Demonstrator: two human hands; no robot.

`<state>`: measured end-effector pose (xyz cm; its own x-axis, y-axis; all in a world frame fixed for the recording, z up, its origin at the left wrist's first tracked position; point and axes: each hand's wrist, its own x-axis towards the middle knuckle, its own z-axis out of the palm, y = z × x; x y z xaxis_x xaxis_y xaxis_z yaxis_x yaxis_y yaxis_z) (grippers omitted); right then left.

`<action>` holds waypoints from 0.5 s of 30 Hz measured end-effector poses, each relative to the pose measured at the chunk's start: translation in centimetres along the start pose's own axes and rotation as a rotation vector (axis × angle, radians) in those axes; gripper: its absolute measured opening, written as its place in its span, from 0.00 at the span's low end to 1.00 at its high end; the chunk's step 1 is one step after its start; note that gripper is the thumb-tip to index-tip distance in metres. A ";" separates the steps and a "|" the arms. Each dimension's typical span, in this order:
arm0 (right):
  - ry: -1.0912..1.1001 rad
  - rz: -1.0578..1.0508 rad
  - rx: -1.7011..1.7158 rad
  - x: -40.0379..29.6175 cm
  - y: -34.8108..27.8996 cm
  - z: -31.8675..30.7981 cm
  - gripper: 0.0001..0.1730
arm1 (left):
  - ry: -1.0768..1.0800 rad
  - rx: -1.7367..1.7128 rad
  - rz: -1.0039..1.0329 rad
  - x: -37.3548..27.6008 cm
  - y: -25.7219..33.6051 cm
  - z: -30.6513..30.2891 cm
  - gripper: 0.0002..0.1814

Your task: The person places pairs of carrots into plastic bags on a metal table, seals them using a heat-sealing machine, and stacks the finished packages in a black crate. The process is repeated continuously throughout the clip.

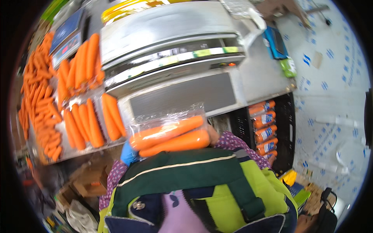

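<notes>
A clear plastic bag of large carrots (174,142) is held level close against the front of my body. My left hand (128,153), in a blue glove, grips its left end. At its right end is my right hand (213,135), partly hidden by the bag and the sleeve. Just beyond the bag stands a metal wrapping or sealing machine (172,32) with a dark flat plate (183,94) at its front. More bagged carrots (84,125) lie on the metal table to the left.
Loose carrots (38,96) are heaped at the far left, near a digital scale (67,38). A black crate (285,131) at the right holds several labelled carrot packs (265,134). A blue object (275,43) lies on the table's right side. Cardboard boxes (90,180) sit below left.
</notes>
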<state>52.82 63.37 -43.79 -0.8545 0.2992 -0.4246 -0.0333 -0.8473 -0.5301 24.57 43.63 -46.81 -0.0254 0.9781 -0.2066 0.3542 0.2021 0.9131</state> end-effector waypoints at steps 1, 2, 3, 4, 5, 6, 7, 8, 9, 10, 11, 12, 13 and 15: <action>-0.153 -0.032 -0.036 0.5 -0.2 -0.3 0.16 | -0.015 -0.210 -0.094 1.1 1.7 -0.5 0.25; -0.333 -0.075 -0.113 0.8 -1.1 1.9 0.15 | -0.009 -0.564 -0.219 2.0 3.4 -0.7 0.25; -0.528 -0.116 -0.181 1.1 -2.6 4.4 0.14 | -0.004 -0.842 -0.304 3.2 6.3 -0.8 0.25; -0.525 -0.130 -0.171 1.3 -2.7 5.3 0.12 | -0.020 -1.005 -0.333 4.1 8.2 -0.9 0.24; -0.521 -0.146 -0.160 0.9 -3.0 5.8 0.10 | -0.083 -1.067 -0.335 4.8 10.0 -0.3 0.24; -0.343 0.006 -0.389 -0.4 -5.5 6.4 0.07 | -0.165 -1.072 -0.322 5.6 11.0 -0.1 0.24; -0.224 -0.039 -0.575 -0.4 -6.0 5.3 0.10 | -0.235 -1.072 -0.323 5.9 11.9 0.1 0.24; -0.187 -0.065 -0.386 -1.4 -7.4 3.8 0.14 | -0.318 -1.034 -0.317 6.4 12.8 0.4 0.24; -0.161 -0.089 -0.192 -2.8 -9.2 3.2 0.18 | -0.391 -0.982 -0.321 7.0 13.5 0.8 0.24; -0.306 -0.360 -0.309 -3.7 -9.5 3.1 0.24 | -0.446 -0.943 -0.324 7.5 14.4 1.2 0.24; -0.282 -0.381 -0.763 -4.6 -10.4 3.4 0.32 | -0.505 -0.877 -0.313 8.3 15.1 1.5 0.24; -0.250 -0.477 -1.105 -5.4 -10.6 4.5 0.33 | -0.564 -0.777 -0.283 9.2 15.6 1.8 0.24; -0.206 -0.563 -1.450 -5.9 -10.5 5.8 0.34 | -0.623 -0.622 -0.208 10.2 16.1 2.1 0.23; -0.023 -0.508 -1.392 -6.5 -10.1 6.0 0.33 | -0.713 -0.042 0.176 12.9 17.1 2.5 0.23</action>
<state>55.64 67.30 -31.27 -0.9121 0.4093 0.0217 0.1762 0.4392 -0.8809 32.66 59.61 -34.76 0.6477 0.7291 -0.2209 0.2606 0.0603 0.9635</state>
